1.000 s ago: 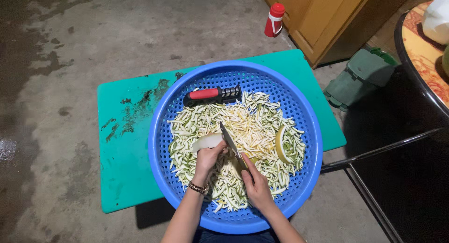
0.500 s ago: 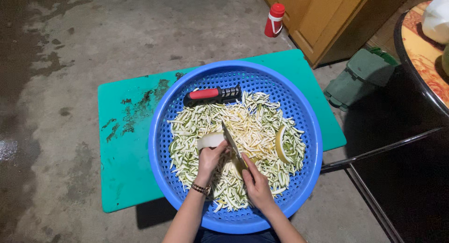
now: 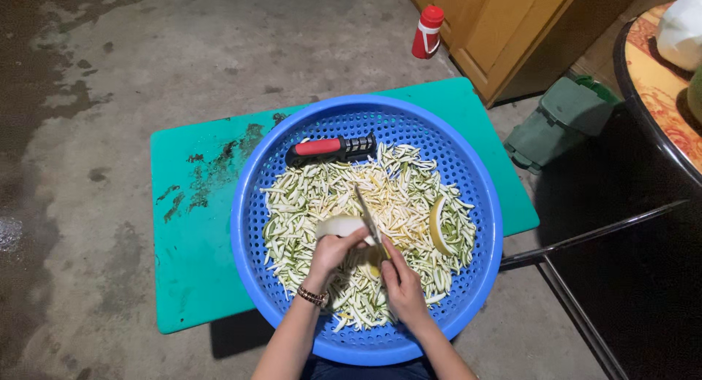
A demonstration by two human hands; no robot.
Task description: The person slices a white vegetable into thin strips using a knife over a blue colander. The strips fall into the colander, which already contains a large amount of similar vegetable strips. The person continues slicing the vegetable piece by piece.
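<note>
Head view. I see the blue perforated basket (image 3: 252, 204) lying on a green cutting board (image 3: 190, 234) on the concrete floor (image 3: 110, 73); board margin shows bare to the left, and the basket's right rim overhangs it. The basket holds pale and green vegetable shreds (image 3: 322, 197), a curved peel (image 3: 437, 228) and a red-and-black tool (image 3: 330, 147). My left hand (image 3: 333, 250) closes its grip around a pale vegetable piece (image 3: 340, 225); my right hand (image 3: 401, 286) grips a knife (image 3: 368, 213) just beside it.

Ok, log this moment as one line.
left hand: holds pale vegetable piece | right hand: holds knife | over blue basket of shreds
</note>
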